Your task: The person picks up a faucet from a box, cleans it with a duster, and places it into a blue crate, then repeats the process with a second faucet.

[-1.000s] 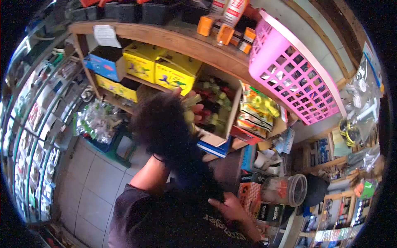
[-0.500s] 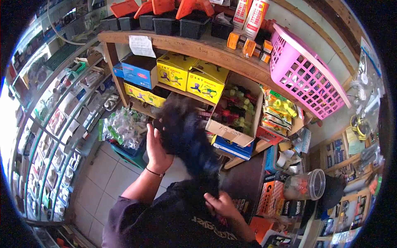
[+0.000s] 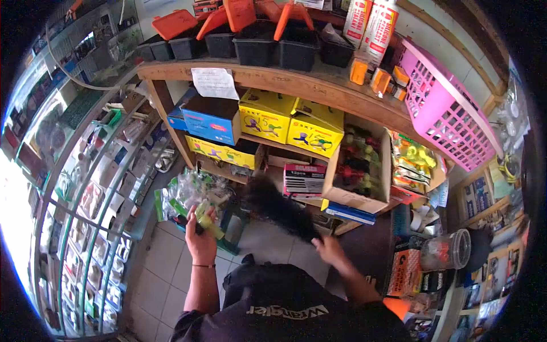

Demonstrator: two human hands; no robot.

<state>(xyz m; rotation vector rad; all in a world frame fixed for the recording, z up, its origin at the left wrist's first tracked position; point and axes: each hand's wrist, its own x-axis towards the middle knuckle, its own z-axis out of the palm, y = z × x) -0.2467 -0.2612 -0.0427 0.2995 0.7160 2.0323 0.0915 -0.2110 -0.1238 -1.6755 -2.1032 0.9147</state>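
Observation:
In my right hand (image 3: 332,252) is the handle end of a black feather duster (image 3: 279,208), its fluffy head blurred and pointing up and left in front of the lower shelf. My left hand (image 3: 200,239) is raised, palm up, with fingers curled around a small yellow-green translucent plastic piece (image 3: 211,223) that has a dark part beside it; its exact kind is hard to make out. Behind that hand lies a heap of clear-bagged items (image 3: 196,191). An open carton (image 3: 359,194) of black, red and yellow-green plastic pieces stands on the shelf beyond the duster.
Yellow boxes (image 3: 265,122) and a blue box (image 3: 211,125) fill the shelf. Above are black bins (image 3: 253,51) with orange lids and a pink basket (image 3: 450,119). A glass display case (image 3: 85,222) runs along the left; a clear jar (image 3: 444,253) stands at right.
The duster has swung lower and away from my left hand. My left hand has moved down, and the yellow-green piece in it now shows. The view has shifted.

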